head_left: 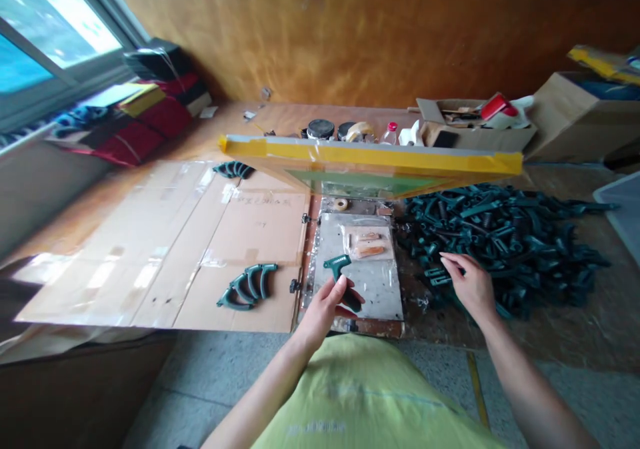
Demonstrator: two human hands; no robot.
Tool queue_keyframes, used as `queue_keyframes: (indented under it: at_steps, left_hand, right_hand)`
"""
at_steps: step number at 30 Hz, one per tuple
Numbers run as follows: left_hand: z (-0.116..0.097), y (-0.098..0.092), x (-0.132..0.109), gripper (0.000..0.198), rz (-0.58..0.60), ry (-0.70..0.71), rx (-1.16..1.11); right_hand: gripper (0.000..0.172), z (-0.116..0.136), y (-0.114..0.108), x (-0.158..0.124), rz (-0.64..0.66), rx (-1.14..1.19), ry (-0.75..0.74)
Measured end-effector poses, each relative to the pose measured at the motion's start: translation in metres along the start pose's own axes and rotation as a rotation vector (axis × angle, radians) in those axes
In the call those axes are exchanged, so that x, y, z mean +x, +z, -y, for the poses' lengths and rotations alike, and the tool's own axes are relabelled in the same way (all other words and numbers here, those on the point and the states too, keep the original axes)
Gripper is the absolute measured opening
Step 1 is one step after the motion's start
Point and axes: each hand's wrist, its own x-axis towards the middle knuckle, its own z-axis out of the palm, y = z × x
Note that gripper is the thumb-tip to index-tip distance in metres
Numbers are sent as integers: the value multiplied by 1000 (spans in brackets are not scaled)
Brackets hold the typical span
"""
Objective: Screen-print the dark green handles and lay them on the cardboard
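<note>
My left hand (325, 302) is closed around a dark green plastic handle (338, 264). White marks show on its upper part, and its darker grip end passes behind my fingers. It is held above the near part of a grey metal plate (376, 296). To the right, my right hand (470, 282) reaches over the near left side of a heap of dark green plastic parts (520, 249). Its fingers are loosely stretched toward the left, and nothing shows between them. A fanned row of similar green handles (249, 285) lies on flat cardboard (200, 236) at the left.
A screen frame (370, 156) edged with yellow tape is raised over the plate's far side. On the plate lies a clear-wrapped piece (369, 244). A tape roll (341, 204) sits behind it. More handles (234, 169), jars (321, 128) and a cardboard box (480, 132) stand farther back.
</note>
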Motion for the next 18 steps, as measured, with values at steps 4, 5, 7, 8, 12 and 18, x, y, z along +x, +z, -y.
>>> queue_keyframes:
  at_steps: [4, 5, 7, 8, 12, 18]
  left_hand:
    - [-6, 6, 0, 44, 5, 3, 10]
    - [-7, 7, 1, 44, 4, 4, 17]
    - [-9, 9, 2, 45, 6, 8, 29]
    - [-9, 10, 3, 45, 9, 11, 33]
    - [-6, 12, 5, 47, -29, 4, 38]
    - [8, 7, 9, 50, -202, -63, 45]
  right_hand:
    - [40, -17, -5, 1, -21, -22, 81]
    - [40, -19, -5, 2, -18, -17, 88]
    - [40, -23, -2, 2, 2, -2, 92]
    - [40, -24, -1, 3, 14, 4, 92]
    - [36, -31, 7, 10, 48, 31, 107]
    - [23, -34, 27, 53, 77, 157, 98]
